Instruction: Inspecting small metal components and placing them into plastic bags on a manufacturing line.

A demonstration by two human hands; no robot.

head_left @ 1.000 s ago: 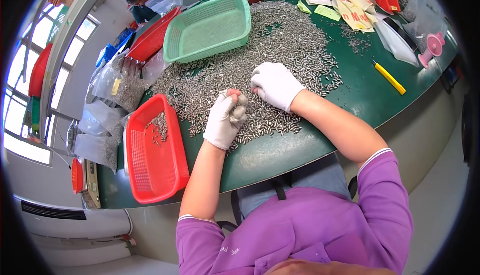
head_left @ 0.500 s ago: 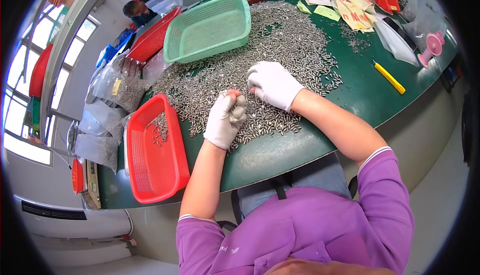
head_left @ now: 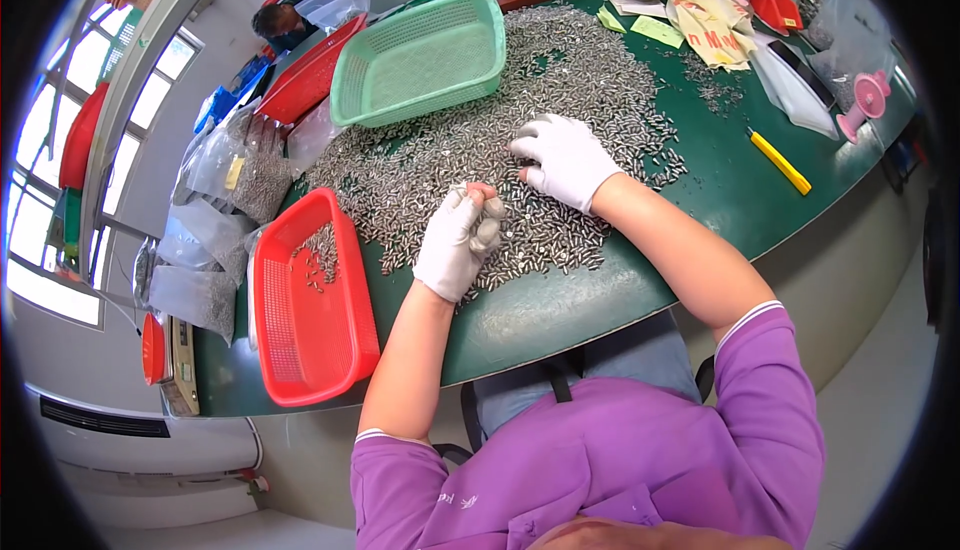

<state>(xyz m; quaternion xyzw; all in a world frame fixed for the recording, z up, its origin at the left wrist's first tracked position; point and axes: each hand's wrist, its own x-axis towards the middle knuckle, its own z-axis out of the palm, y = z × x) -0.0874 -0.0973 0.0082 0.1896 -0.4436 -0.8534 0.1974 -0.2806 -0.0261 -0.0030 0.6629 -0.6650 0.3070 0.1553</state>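
Observation:
A broad heap of small, silvery, pin-like metal pieces (head_left: 590, 70) covers the middle of the green table. My left hand (head_left: 460, 240), in a white glove with bare fingertips, is curled closed above the near part of the heap. Whatever its fingers hold is hidden. To its right, my right hand (head_left: 568, 162), gloved the same way, is over the heap with its thumb apart from its bent fingers and nothing visible between them. Left of my left forearm stands a red basket (head_left: 315, 340) with a few of the metal pieces at its far end.
A green basket (head_left: 420, 60) sits at the heap's far side. Bags of metal pieces (head_left: 240, 180) and a scale (head_left: 181, 370) line the left. On the right lie a yellow cutter (head_left: 780, 162) and a small pink fan (head_left: 866, 105). Another person (head_left: 280, 25) is at the far left.
My right hand has moved slightly right, away from my left, and its thumb and fingers have parted. My left hand stays closed, shifted a little to the right.

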